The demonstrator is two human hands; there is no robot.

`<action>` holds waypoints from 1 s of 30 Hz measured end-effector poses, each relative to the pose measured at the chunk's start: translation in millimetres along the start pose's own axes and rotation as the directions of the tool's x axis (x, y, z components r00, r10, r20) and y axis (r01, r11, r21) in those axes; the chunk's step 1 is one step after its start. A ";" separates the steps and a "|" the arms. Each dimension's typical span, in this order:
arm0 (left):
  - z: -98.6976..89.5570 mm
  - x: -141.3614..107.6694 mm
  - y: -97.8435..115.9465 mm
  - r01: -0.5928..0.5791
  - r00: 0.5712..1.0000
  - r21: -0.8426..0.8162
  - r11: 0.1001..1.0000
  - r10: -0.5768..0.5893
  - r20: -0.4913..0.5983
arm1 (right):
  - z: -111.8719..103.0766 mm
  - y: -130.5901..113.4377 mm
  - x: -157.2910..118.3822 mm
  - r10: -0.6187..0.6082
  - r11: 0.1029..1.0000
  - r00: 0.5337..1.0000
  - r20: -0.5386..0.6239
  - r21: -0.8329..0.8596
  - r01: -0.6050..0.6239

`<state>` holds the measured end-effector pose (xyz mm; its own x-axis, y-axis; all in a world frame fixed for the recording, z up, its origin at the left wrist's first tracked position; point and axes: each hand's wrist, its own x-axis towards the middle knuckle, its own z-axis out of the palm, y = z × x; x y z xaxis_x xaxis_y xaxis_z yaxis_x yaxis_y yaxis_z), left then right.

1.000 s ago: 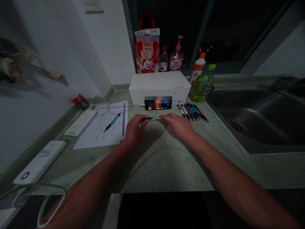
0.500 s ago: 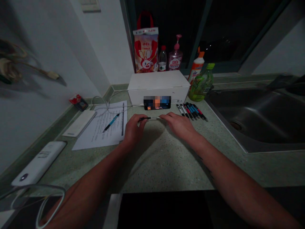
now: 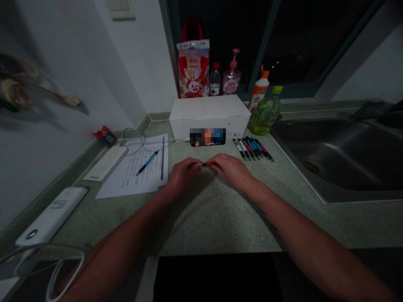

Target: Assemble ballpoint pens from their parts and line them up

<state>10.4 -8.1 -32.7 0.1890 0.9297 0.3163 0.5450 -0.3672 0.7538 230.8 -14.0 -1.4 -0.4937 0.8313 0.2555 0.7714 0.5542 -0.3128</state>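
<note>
Over the middle of the counter, my left hand is closed on the black end of a red and black pen. My right hand pinches the red end of that pen, which lies level between both hands. Part of the pen is hidden by my fingers. Just beyond my right hand lies a row of several pens with white, red, blue and black barrels. A blue and black pen rests on a printed sheet to the left of my left hand.
A phone leans on a white box, with a cable running left. Bottles and a packaged bag stand behind. The sink is at right; a white power bank and white device are at left.
My hands have come closer together and a little lower. The thin pale part that showed between them is out of sight, and the pen's red barrel now shows there.
</note>
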 end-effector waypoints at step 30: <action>-4.4 3.0 4.0 0.155 0.987 -0.233 0.960 -0.163 -0.015 | 13.3 12.2 0.6 -0.008 0.993 0.997 -0.072 0.115 0.016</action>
<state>9.6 -6.9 -26.2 0.0851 0.9765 0.1981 0.3622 -0.2156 0.9068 234.6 -6.2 -17.2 -0.4693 0.8218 0.3231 0.7123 0.5685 -0.4116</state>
